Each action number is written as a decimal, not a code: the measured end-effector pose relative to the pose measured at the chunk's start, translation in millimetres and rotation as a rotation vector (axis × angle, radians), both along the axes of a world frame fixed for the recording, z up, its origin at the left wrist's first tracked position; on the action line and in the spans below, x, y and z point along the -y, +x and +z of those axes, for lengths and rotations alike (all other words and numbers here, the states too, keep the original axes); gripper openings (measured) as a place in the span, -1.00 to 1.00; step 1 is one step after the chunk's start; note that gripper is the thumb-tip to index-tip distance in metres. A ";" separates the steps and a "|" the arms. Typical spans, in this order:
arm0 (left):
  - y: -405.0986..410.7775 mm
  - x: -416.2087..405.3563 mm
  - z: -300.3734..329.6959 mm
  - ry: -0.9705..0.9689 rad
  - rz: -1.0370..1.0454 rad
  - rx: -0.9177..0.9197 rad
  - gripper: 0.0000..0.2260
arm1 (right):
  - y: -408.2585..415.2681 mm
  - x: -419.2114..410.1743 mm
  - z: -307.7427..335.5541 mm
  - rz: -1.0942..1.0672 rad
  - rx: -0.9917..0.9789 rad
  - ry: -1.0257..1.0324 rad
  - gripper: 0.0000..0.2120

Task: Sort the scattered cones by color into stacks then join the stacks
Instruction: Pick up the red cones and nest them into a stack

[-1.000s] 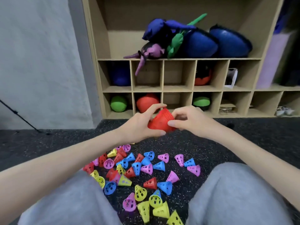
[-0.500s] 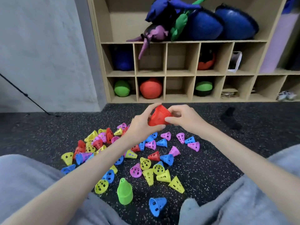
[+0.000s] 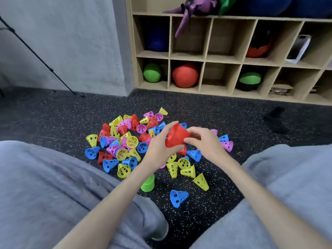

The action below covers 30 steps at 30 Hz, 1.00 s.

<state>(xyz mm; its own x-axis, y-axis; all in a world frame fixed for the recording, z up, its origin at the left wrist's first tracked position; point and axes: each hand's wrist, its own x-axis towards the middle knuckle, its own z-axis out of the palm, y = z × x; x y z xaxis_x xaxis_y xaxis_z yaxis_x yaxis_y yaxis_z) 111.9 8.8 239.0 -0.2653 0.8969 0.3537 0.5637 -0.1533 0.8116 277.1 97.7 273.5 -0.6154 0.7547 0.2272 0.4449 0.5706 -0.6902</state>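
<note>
— Starting nearest: what lies by the knees?

— Grey-clad legs point(image 3: 53, 186) frame the speckled floor point(image 3: 206, 209); between them a lone blue cone point(image 3: 178, 195) lies on its side, and a green stack point(image 3: 148, 182) stands just beside the left forearm; yellow cones point(image 3: 187, 170) lie a little farther on.

— And the grip?

— Both hands hold the red stack point(image 3: 177, 136) above the heap; the left hand point(image 3: 159, 147) curls round its wide end from the left, thumb under, fingers over the top; the right hand point(image 3: 204, 141) pinches its right side, so the stack sits tilted between the two.

— Beyond that?

— Scattered cones point(image 3: 125, 139) in blue, pink, yellow and red spread across the floor under and behind the hands; farther back a wooden shelf point(image 3: 204, 58) holds a green ball point(image 3: 151, 72) and a red ball point(image 3: 185, 75).
</note>
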 end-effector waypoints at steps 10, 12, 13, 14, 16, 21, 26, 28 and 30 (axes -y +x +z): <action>4.1 -18.6 -50.1 -0.066 0.194 0.208 -0.34 | -28.6 -36.0 -44.3 0.082 0.037 -0.077 -0.81; 1.9 -23.3 -60.5 -0.085 0.206 0.231 -0.35 | -31.6 -43.7 -56.8 0.086 0.052 -0.113 -0.80; 0.7 -26.5 -65.3 -0.098 0.218 0.249 -0.35 | -33.5 -47.1 -62.9 0.079 0.048 -0.132 -0.79; -0.1 -29.9 -69.5 -0.108 0.234 0.266 -0.34 | -35.3 -50.5 -68.2 0.070 0.034 -0.162 -0.78; -0.4 -37.1 -78.0 -0.130 0.263 0.279 -0.34 | -38.4 -56.9 -79.1 0.050 -0.007 -0.229 -0.75; 6.9 -49.9 -97.1 -0.184 0.277 0.304 -0.33 | -31.9 -66.1 -105.7 0.035 -0.060 -0.328 -0.66; 8.6 -58.9 -112.7 -0.250 0.288 0.400 -0.33 | -23.4 -80.7 -119.4 -0.058 -0.228 -0.533 -0.73; 6.2 -60.6 -120.9 -0.273 0.296 0.453 -0.34 | -22.1 -88.9 -133.0 -0.119 -0.245 -0.550 -0.77; 4.7 -61.3 -126.5 -0.287 0.308 0.488 -0.36 | -24.7 -99.6 -153.4 -0.152 -0.201 -0.559 -0.76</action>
